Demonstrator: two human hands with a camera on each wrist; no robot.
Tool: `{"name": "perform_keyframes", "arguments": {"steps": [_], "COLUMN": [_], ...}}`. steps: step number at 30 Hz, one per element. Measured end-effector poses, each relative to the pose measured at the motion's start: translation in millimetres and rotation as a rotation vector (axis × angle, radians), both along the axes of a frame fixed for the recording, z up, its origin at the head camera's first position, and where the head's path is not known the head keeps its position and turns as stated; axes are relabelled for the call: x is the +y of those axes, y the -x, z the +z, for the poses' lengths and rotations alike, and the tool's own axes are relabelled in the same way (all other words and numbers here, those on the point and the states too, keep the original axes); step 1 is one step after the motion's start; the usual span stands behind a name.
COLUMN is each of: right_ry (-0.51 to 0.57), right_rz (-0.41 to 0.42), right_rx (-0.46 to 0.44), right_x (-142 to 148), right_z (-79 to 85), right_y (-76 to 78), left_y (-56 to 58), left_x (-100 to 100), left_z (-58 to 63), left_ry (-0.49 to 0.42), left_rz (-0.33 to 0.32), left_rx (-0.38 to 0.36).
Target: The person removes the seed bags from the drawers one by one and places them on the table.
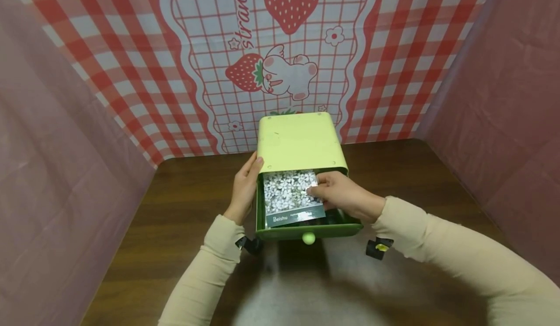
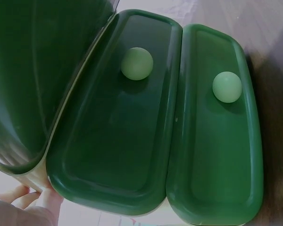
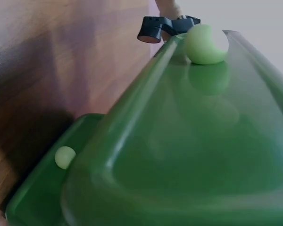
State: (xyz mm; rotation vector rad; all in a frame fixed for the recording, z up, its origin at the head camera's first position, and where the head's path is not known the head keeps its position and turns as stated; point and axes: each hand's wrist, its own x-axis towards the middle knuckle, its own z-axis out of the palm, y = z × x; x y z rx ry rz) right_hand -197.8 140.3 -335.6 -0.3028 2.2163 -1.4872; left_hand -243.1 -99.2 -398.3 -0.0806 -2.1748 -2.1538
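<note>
A small drawer cabinet with a pale yellow-green top (image 1: pixel 302 141) stands on the table, its green top drawer (image 1: pixel 280 233) pulled out. My left hand (image 1: pixel 246 187) rests against the cabinet's left side, near its front edge. With my right hand (image 1: pixel 345 195) I pinch the right edge of a flat flower-printed card (image 1: pixel 286 195), thumb on its face. White blossoms and a dark band reading "Beishu" cover the card, which lies tilted over the open drawer. The fingertips behind the card are hidden.
Two lower drawers, a middle drawer (image 2: pixel 113 141) and a bottom drawer (image 2: pixel 217 150), are closed and have round pale knobs. Behind the cabinet hangs a strawberry-print cloth (image 1: pixel 290 5). Pink curtains (image 1: pixel 490 83) flank the brown wooden table (image 1: pixel 175 219).
</note>
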Motion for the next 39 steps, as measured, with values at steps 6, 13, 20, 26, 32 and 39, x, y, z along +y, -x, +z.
{"name": "perform_keyframes", "arguments": {"steps": [6,13,20,26,32,39], "right_ry": [0.024,0.062,0.082,0.069,0.115,0.129], "right_rz": [-0.018,-0.015,0.007,0.005,0.036,0.061], "right_rx": [-0.043,-0.141,-0.161,-0.201,-0.242,-0.278], "right_x": [7,16,22,27,34,42], "right_z": [8.4,12.2,17.0,24.6,29.9,35.5], "right_y": [-1.9,-5.2,-14.9,-28.9,-39.9,-49.0], "left_y": [0.1,0.7,0.6,-0.1,-0.1,0.6], "left_x": [0,0,0,0,0,1], "left_z": [0.3,-1.3,-1.6,0.0,0.3,-0.4], "left_ry": [0.005,-0.001,-0.025,-0.031,-0.046,-0.048], "left_rz": [0.004,-0.001,-0.004,0.005,-0.002,0.014], "left_rx": [0.000,0.002,0.001,0.000,-0.002,-0.003]}}
